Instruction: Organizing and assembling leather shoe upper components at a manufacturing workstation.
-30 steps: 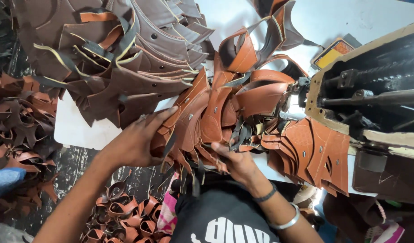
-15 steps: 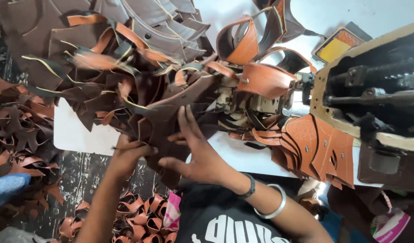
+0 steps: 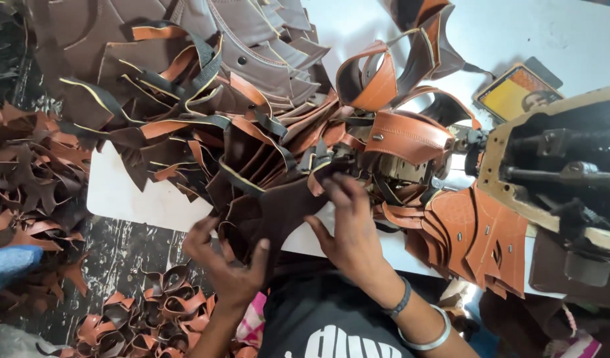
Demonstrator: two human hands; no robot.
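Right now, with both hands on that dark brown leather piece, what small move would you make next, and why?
Probably draw the dark brown leather piece toward the body, clear of the pile of leather pieces. The left hand grips its lower edge, the right hand its upper edge, but it lies tangled among straps.

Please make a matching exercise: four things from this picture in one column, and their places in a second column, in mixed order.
Things:
1. left hand
2. right hand
3. sewing machine
4. phone

Places:
A. flat on the white table, far right part
B. on the dark brown leather piece, lower edge
C. right edge of the table
D. fingertips at the piece's upper edge

Pairs: 1-B, 2-D, 3-C, 4-A
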